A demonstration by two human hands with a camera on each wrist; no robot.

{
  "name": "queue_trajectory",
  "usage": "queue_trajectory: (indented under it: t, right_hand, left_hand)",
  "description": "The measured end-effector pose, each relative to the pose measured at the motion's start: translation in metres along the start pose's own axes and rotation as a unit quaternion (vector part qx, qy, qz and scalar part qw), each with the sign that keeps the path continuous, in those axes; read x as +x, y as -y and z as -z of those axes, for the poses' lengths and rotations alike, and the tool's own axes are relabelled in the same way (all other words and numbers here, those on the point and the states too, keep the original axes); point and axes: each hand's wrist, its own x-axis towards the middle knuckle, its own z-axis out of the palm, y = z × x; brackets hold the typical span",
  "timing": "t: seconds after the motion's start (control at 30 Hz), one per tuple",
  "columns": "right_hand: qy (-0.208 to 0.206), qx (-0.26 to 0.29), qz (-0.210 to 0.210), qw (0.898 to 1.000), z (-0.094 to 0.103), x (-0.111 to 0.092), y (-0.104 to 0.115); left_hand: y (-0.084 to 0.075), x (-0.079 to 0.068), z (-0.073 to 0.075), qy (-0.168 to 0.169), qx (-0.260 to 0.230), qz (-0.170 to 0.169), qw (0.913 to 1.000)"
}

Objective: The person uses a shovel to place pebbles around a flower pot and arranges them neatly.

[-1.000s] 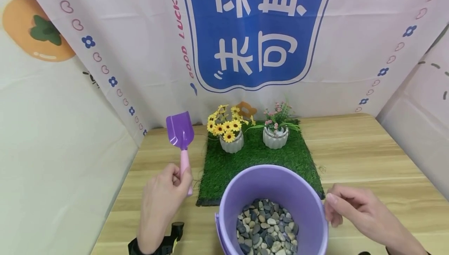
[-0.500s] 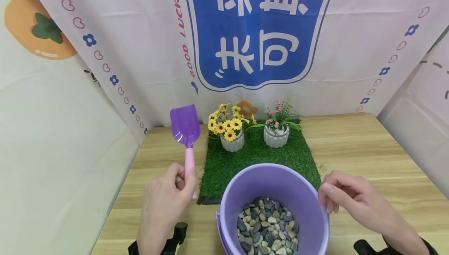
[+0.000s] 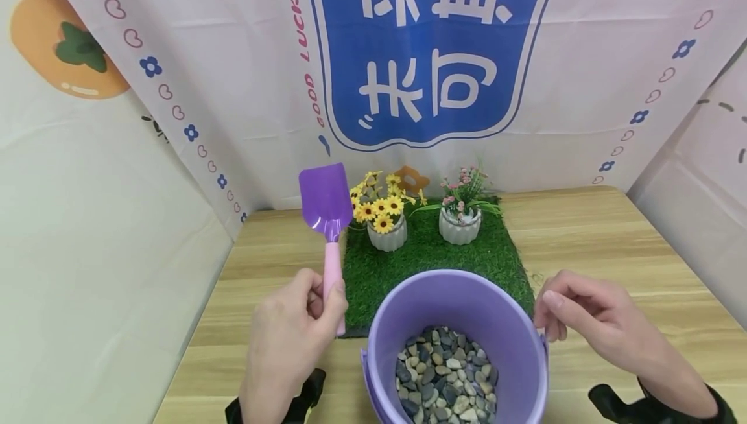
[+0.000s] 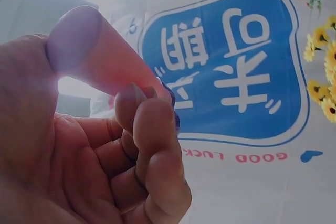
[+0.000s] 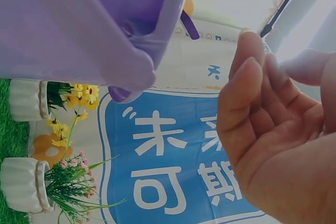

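My left hand [image 3: 294,340] grips the pink handle of a toy shovel [image 3: 328,200], its purple blade pointing up and away in the head view. In the left wrist view the thumb and fingertips pinch the handle [image 4: 89,45]. A purple bucket [image 3: 455,284] stands at the front middle, with grey, tan and white pebbles [image 3: 446,372] in its bottom. Beside the bucket's right rim is my right hand [image 3: 607,320], fingers loosely curled and nothing in them. The right wrist view has that hand [image 5: 278,119] apart from the bucket's handle hinge [image 5: 131,72].
Behind the bucket, an artificial grass mat [image 3: 432,262] lies on the wooden table [image 3: 618,236]. On it stand a white pot of yellow flowers [image 3: 387,236] and a white pot of pink flowers [image 3: 460,226]. A printed curtain [image 3: 572,87] hangs at the back.
My left hand has carried the shovel to the right and slightly farther away, its blade now overlapping the yellow flowers' edge. My right hand has shifted a little farther away along the bucket's rim.
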Motion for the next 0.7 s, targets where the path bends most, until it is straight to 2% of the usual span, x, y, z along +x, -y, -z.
queue_trajectory:
  t: [0.43, 0.7]
  right_hand:
    - [-0.005, -0.012, -0.001, 1.0, -0.003, 0.008, 0.003]
    - [0.025, -0.029, -0.02, 0.999, -0.008, 0.018, 0.011]
  left_hand:
    - [-0.019, 0.004, -0.002, -0.037, -0.025, -0.052, 0.9977]
    - [-0.031, 0.001, -0.004, -0.036, -0.058, -0.092, 0.9934]
